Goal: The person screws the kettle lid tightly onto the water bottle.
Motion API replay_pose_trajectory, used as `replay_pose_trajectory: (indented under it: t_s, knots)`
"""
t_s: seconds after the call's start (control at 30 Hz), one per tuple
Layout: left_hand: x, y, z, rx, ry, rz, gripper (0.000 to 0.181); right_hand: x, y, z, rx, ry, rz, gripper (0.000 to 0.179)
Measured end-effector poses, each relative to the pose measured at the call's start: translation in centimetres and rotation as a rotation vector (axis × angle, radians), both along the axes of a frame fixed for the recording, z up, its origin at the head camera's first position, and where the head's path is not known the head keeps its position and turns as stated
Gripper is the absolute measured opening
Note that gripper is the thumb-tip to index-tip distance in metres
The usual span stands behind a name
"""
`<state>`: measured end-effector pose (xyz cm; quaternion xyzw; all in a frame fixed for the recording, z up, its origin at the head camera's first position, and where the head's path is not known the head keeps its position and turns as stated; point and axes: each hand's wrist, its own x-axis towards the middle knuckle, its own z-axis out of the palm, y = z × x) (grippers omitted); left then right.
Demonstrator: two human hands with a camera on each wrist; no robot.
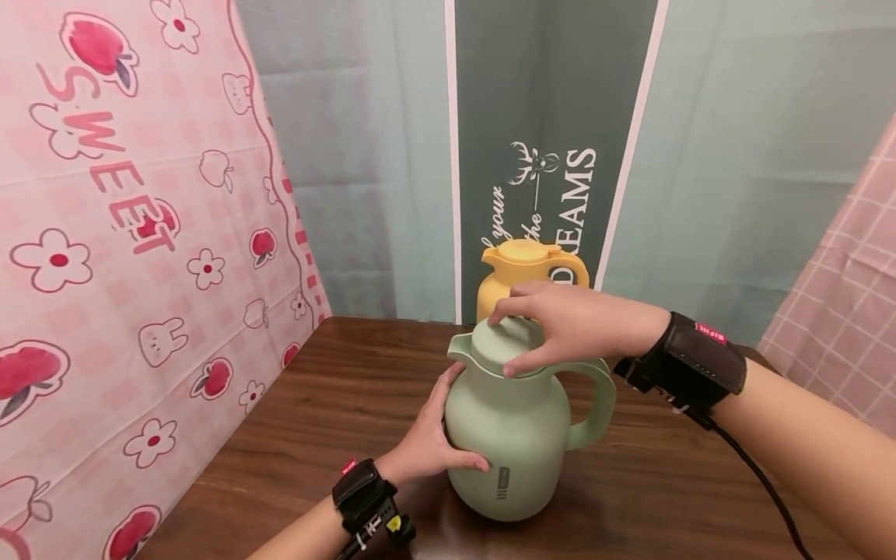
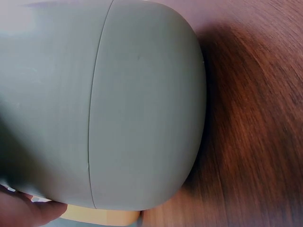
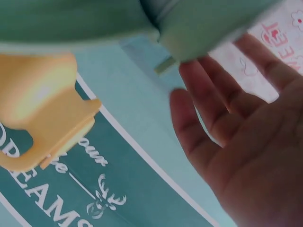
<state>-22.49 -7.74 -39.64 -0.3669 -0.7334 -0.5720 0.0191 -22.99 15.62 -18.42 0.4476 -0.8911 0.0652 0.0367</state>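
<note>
A pale green thermos jug (image 1: 511,435) stands upright on the table, spout to the left and handle to the right. Around the left side of its body curves my left hand (image 1: 425,445), thumb on the front and fingers behind. From above, my right hand (image 1: 570,320) grips the round lid (image 1: 493,342), with the thumb at its near edge. The left wrist view is filled by the jug's lower body (image 2: 147,104), some left fingers (image 2: 33,210) showing at the corner. In the right wrist view, right fingertips (image 3: 191,71) touch the lid's side (image 3: 199,30).
A yellow jug (image 1: 521,260) of similar shape stands behind the green one, partly hidden by the right hand. The table (image 1: 357,389) is dark wood grain. Pink printed cloth (image 1: 161,210) hangs at the left, green cloth (image 1: 350,155) behind, and pink checked cloth (image 1: 840,311) at the right.
</note>
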Motion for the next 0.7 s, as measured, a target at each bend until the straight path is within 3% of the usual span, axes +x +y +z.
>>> replay_pose_trajectory:
  t_s: [0.17,0.3,0.5,0.7]
  knots:
    - [0.1,0.1,0.0,-0.010,0.011,0.009,0.116,0.3,0.7,0.7,0.018,-0.100,0.019,0.049]
    - [0.1,0.1,0.1,-0.003,0.013,0.009,0.116,0.5,1.1,1.0,0.017,-0.117,0.022,0.038]
    - [0.1,0.1,0.1,0.005,0.002,0.002,0.116,0.6,1.5,1.3,0.008,-0.153,0.013,0.034]
    - [0.1,0.0,0.0,0.012,0.001,-0.006,0.116,0.0,1.4,1.2,-0.015,-0.283,0.003,0.029]
